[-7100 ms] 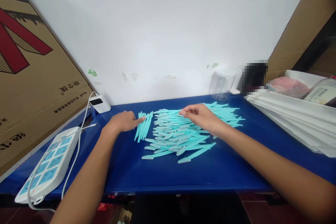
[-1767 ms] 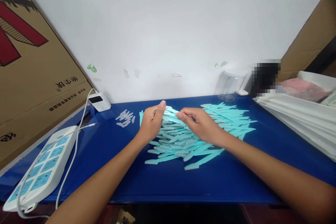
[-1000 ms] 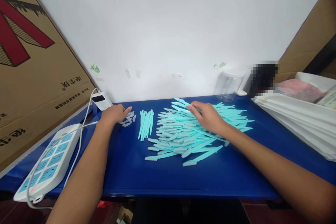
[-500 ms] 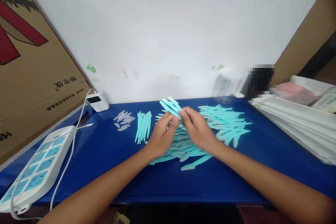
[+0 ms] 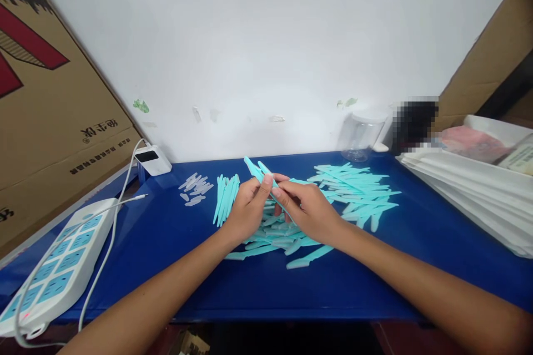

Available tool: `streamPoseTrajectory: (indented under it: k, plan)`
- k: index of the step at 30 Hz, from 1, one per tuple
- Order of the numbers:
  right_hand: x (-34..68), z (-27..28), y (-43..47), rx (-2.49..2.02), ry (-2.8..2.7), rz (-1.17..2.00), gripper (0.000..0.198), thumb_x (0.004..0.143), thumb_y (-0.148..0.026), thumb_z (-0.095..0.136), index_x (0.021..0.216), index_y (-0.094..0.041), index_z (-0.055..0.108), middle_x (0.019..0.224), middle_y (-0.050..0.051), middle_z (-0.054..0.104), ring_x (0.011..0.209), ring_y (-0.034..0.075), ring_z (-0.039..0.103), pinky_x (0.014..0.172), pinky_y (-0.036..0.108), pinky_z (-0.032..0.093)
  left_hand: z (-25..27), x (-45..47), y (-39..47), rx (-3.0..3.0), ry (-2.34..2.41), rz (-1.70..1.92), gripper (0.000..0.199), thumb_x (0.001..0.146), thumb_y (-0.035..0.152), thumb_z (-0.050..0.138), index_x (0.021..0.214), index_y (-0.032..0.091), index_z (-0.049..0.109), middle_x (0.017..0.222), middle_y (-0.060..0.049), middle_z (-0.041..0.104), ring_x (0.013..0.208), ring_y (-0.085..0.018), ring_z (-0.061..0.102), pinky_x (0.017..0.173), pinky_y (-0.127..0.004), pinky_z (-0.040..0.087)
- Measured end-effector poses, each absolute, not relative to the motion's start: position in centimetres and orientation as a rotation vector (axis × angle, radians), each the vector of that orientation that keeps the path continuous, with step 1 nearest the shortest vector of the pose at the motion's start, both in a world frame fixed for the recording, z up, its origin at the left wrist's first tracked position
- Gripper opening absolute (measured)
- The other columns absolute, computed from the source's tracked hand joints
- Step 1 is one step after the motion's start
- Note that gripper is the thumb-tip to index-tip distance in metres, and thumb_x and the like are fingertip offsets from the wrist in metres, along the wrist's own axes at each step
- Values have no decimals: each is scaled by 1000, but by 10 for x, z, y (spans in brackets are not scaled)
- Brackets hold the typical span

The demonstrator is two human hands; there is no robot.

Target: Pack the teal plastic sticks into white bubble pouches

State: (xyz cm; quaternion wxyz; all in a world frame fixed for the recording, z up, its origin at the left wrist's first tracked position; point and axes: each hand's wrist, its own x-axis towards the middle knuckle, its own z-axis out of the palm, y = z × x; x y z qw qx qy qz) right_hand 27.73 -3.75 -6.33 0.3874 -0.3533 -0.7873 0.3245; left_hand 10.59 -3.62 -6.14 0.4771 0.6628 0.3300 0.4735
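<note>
Both of my hands are over the middle pile of turquoise eyebrow razors (image 5: 278, 238). My left hand (image 5: 245, 211) is closed, with its thumb pressed on a few eyebrow razors (image 5: 255, 168) whose ends point up and to the left. My right hand (image 5: 310, 205) pinches the lower part of the same razors; the fingers hide how many there are. To the left of my hands lies a neat row of turquoise razors (image 5: 226, 199). Beyond that row are several small clear blade caps (image 5: 195, 188). A larger heap of razors (image 5: 353, 188) spreads to the right.
A white power strip (image 5: 54, 266) with cables lies at the left of the blue table (image 5: 333, 299). Behind it are a small white device (image 5: 154, 160) and a big carton (image 5: 54, 94). A clear jar (image 5: 362, 136) stands by the wall; white trays (image 5: 470, 194) are stacked at right.
My hands have shifted slightly left and closer together. The held razors have turned steeper, and fewer of their ends show above my fingers.
</note>
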Motion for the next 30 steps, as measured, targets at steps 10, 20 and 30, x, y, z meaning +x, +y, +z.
streamPoseTrajectory:
  k: [10,20,30]
  plan:
    - [290,-63,-28,-1090,-2026,533,60,107,-57,44,68,-21,71,51,0,59,49,15,53,57,30,33,-37,50,-4,1846,1363,1373,52,106,61,38,80,20,59,56,0,59,56,-17,59,63,-27,47]
    - [309,-76,1,-1244,-2027,469,53,106,-55,45,77,-20,73,56,1,66,50,18,59,58,31,36,-38,4,19,2052,2320,-179,37,91,34,47,81,14,77,75,-23,76,86,-38,76,71,-39,52]
    - [308,-77,-1,-1221,-2026,451,56,105,-58,44,76,-20,72,53,1,60,52,19,58,56,31,32,-41,10,15,2079,2327,-262,62,101,51,32,101,11,79,87,-25,78,107,-41,73,88,-46,55]
